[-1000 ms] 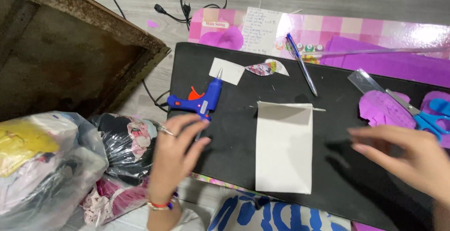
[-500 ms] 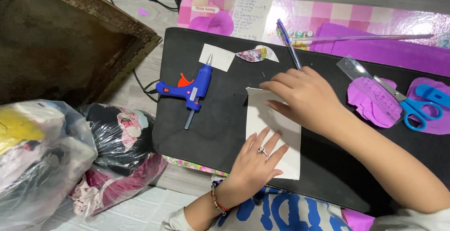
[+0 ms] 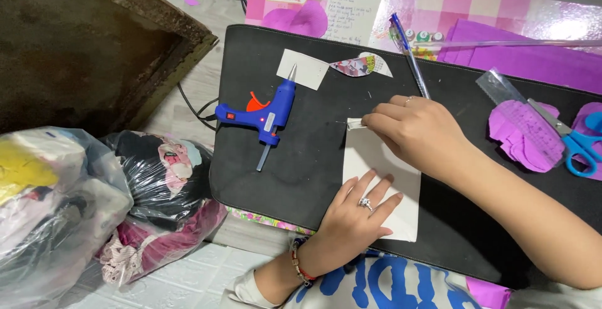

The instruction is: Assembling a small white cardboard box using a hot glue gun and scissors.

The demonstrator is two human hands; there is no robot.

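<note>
A white folded card [image 3: 376, 165] lies on the black mat [image 3: 301, 158]. My left hand [image 3: 357, 212], with a ring and a beaded bracelet, presses flat on the card's lower part, fingers spread. My right hand [image 3: 417, 130] rests over the card's top edge, its fingertips pinching or pressing the top left corner. A blue glue gun [image 3: 266, 113] with an orange trigger lies on the mat to the left of the card, nozzle toward a small white paper piece [image 3: 302, 69].
A blue pen [image 3: 407, 55], a clear ruler [image 3: 511, 105], purple paper shapes [image 3: 517, 136] and blue scissors [image 3: 580, 143] lie at the right. Plastic bags of cloth [image 3: 94, 202] sit on the floor at left, beside a dark wooden frame [image 3: 144, 8]. Cables [image 3: 188, 105] run near the mat.
My left hand left the glue gun and came down onto the card's lower part. My right hand moved in from the right to the card's top edge.
</note>
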